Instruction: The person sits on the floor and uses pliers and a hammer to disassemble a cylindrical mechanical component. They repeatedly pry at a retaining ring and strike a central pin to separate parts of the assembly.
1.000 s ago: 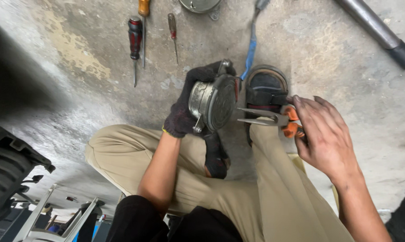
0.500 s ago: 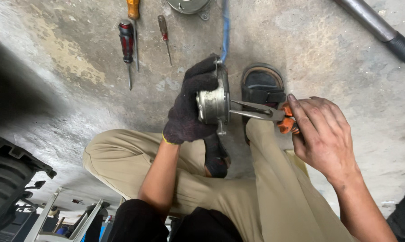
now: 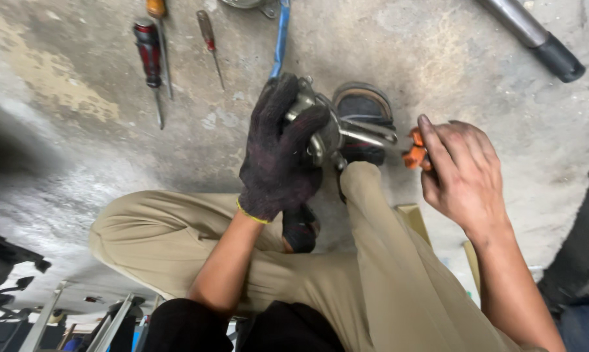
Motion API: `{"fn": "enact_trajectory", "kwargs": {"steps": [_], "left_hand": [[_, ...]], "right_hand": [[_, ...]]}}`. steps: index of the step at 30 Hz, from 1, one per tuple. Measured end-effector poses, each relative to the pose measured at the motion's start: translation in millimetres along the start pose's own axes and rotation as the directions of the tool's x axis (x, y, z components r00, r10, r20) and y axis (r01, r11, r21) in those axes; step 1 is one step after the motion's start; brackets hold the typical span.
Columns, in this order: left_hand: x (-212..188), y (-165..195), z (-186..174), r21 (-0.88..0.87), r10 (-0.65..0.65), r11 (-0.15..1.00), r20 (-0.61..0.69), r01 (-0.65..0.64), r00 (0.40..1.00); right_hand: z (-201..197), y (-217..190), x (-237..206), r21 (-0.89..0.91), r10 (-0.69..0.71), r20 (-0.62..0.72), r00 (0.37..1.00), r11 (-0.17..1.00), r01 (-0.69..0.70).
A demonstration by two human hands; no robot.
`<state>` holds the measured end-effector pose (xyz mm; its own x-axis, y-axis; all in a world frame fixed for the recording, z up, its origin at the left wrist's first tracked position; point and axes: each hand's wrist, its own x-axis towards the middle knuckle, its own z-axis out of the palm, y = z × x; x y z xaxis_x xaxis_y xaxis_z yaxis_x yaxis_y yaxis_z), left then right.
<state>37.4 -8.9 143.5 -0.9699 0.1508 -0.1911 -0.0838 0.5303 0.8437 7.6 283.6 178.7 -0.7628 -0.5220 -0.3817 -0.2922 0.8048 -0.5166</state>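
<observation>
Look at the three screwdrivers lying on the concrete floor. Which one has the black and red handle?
The left screwdriver, with its thick black and red grip. The middle one has an orange handle cut by the frame's top; the right one is thin, with a dark red handle.

1 head view, steeply down, near hands [image 3: 373,163].

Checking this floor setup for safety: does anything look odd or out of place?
One mismatch: only the left hand wears a dark knit glove, gripping the round metal part; the right hand, working the orange-handled pliers, is bare and grimy. The screwdrivers lie loose on the stained concrete floor. Nothing looks spilled or broken.
</observation>
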Motion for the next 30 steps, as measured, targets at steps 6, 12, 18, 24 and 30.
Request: {"fn": "enact_trajectory", "kwargs": {"steps": [6, 12, 18, 24, 30], "left_hand": [[2.6, -15.3, 46.8, 0.165, -0.061, 0.985, 0.011, 0.059, 0.998], [9.4, -32.9, 84.8, 0.275, -0.095, 0.959, 0.060, 0.075, 0.994], [22.1, -43.0, 96.9, 0.362, -0.134, 0.925, 0.035, 0.112, 0.990], [32.8, -44.6, 106.9, 0.468, -0.168, 0.876, 0.070, 0.116, 0.983], [33.8, -47.4, 117.3, 0.490, -0.127, 0.865, 0.008, 0.107, 0.992]], "right_hand": [[32.1, 29.9, -6.8, -0.048, 0.077, 0.100, 0.992, 0.996, -0.072], [55.6, 51.8, -14.1, 0.118, 0.175, 0.131, 0.976, 0.975, -0.191], [73.5, 58.6, -7.0, 0.070, 0.215, 0.136, 0.967, 0.972, -0.226], [80.4, 64.1, 0.8, 0.166, 0.310, 0.192, 0.931, 0.925, -0.342], [91.1, 70.9, 7.7, 0.247, 0.249, 0.132, 0.960, 0.929, -0.275]]}}
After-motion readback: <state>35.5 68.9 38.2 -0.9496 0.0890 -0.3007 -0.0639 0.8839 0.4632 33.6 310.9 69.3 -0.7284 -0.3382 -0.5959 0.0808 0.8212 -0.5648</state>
